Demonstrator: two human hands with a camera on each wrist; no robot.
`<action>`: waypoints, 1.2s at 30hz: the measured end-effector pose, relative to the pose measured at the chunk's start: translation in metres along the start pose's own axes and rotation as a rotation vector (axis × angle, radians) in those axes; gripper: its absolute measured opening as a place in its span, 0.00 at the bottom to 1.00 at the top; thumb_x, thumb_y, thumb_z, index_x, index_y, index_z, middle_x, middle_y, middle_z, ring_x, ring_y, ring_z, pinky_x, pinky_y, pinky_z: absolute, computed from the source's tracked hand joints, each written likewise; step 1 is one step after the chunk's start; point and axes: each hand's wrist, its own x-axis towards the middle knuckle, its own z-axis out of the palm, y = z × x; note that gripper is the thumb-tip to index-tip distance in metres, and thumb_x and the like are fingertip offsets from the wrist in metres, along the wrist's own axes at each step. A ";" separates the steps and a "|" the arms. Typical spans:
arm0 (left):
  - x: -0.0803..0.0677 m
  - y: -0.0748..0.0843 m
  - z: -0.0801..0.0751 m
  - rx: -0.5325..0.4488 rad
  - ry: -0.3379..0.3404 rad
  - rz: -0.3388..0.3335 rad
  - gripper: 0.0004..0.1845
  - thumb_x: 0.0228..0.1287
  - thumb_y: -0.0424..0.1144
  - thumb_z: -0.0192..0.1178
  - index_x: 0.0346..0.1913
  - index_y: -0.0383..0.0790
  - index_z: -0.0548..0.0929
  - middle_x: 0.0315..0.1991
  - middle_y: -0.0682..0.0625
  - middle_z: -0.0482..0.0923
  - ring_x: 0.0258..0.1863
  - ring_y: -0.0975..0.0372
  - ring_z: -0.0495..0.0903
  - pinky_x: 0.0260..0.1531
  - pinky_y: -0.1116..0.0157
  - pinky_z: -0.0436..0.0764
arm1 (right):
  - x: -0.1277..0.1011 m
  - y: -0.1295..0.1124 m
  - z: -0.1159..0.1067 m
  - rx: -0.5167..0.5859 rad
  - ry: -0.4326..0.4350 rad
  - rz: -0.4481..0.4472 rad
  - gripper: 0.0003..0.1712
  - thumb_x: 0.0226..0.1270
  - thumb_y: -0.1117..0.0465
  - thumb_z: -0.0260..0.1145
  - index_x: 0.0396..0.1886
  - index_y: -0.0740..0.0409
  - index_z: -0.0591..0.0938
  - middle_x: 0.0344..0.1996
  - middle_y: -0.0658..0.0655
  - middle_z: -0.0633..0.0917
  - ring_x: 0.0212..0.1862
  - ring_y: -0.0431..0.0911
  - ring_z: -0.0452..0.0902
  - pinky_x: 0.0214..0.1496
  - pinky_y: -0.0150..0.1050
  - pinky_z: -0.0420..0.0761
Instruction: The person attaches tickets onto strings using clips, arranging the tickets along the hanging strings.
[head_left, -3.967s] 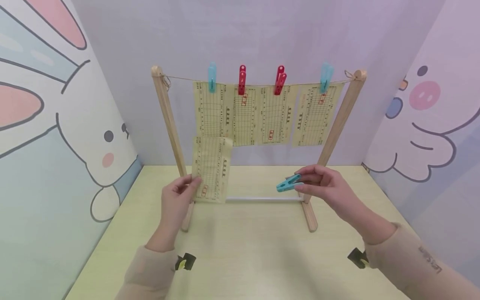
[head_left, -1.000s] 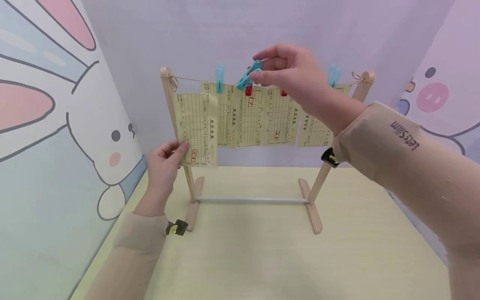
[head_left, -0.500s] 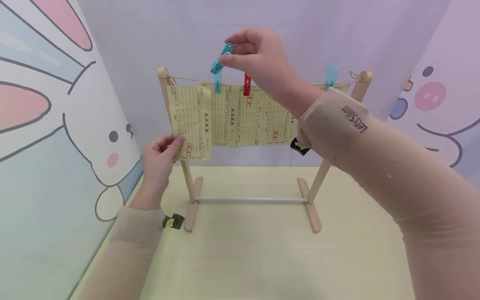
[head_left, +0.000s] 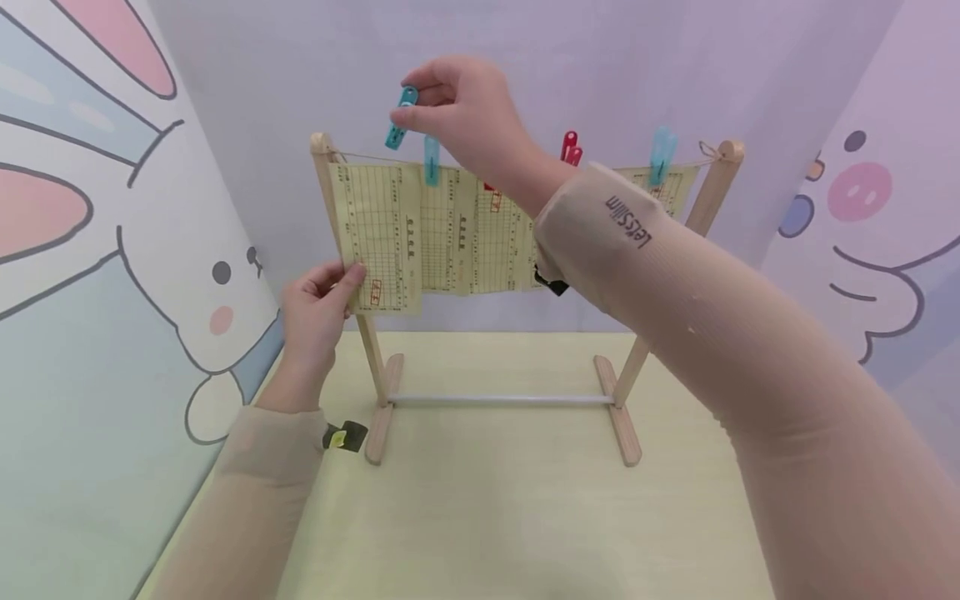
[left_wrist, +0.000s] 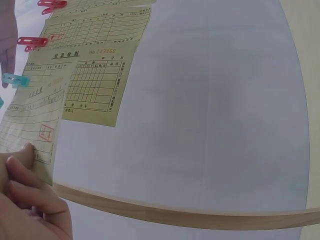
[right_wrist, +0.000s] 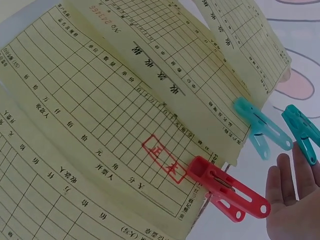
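A pale yellow printed receipt slip (head_left: 378, 225) with a red stamp is pinched near its lower left edge by my left hand (head_left: 315, 312). Its top edge is level with the string at the left end, overlapping the left post. My right hand (head_left: 468, 104) pinches a teal clothespin (head_left: 402, 118), tilted, just above the string and over that slip. In the right wrist view the teal clothespin (right_wrist: 301, 131) is apart from the paper. Beside it, a light blue clothespin (head_left: 431, 161) clips a hanging receipt slip (head_left: 442, 242) to the string.
A wooden frame holds the string (head_left: 367, 156) between a left post (head_left: 324, 183) and a right post (head_left: 708, 196). Several slips hang there, with a red clothespin (head_left: 572, 148) and another light blue clothespin (head_left: 662, 157). A white bar (head_left: 502, 401) joins the frame's feet.
My left hand has raised the slip from low in front of the frame to string height at the left. The right hand has carried the teal clothespin up and leftward.
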 end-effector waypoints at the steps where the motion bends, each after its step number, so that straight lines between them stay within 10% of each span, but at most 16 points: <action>1: 0.000 0.000 0.000 -0.003 -0.002 -0.003 0.14 0.65 0.46 0.66 0.47 0.42 0.87 0.33 0.60 0.83 0.26 0.68 0.73 0.22 0.77 0.70 | 0.001 -0.001 0.002 -0.017 -0.005 0.003 0.22 0.68 0.55 0.68 0.60 0.52 0.79 0.47 0.50 0.86 0.50 0.37 0.77 0.56 0.27 0.73; 13: 0.001 0.005 -0.014 -0.046 0.032 -0.032 0.04 0.64 0.43 0.67 0.40 0.49 0.87 0.30 0.60 0.83 0.26 0.68 0.73 0.21 0.77 0.69 | 0.007 -0.010 0.023 -0.222 -0.037 -0.065 0.18 0.69 0.55 0.67 0.56 0.54 0.83 0.50 0.51 0.86 0.50 0.38 0.80 0.54 0.26 0.76; 36: 0.004 0.006 -0.005 -0.011 -0.015 -0.022 0.08 0.64 0.44 0.67 0.43 0.46 0.87 0.31 0.62 0.84 0.27 0.68 0.75 0.23 0.78 0.71 | 0.021 -0.010 0.031 -0.267 -0.052 -0.036 0.15 0.71 0.57 0.65 0.54 0.53 0.85 0.52 0.49 0.86 0.53 0.37 0.79 0.55 0.26 0.75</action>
